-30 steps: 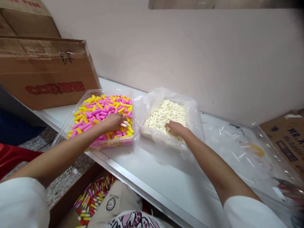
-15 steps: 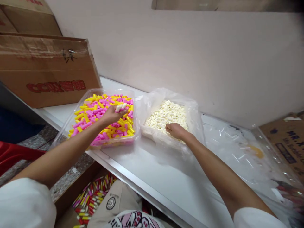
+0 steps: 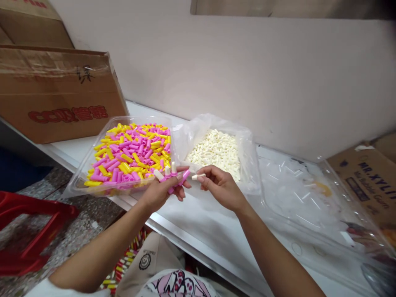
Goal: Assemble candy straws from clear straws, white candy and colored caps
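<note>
My left hand [image 3: 154,195] is closed around several pink plastic tubes [image 3: 185,176], with white pellets [image 3: 159,176] standing out of some of them. Facing it, my right hand [image 3: 222,187] pinches one white oblong pellet [image 3: 198,177] between thumb and fingers, close to the end of a pink tube. Behind the left hand stands a clear plastic tub [image 3: 76,181] full of short pink and yellow tubes [image 3: 133,152]. Beyond the right hand, a heap of white pellets [image 3: 213,150] lies in a container lined with a clear plastic bag [image 3: 247,150].
A cardboard box [image 3: 68,93] stands at the left on the white table [image 3: 192,225]. Clear plastic trays [image 3: 291,198] and another carton [image 3: 365,181] are at the right. A red stool [image 3: 27,231] is on the floor; coloured filled tubes [image 3: 123,264] lie below the table.
My left hand has come from above the tub towards me and now holds pink tubes with pellets. My right hand has left the white heap and come towards the left hand with a pellet.
</note>
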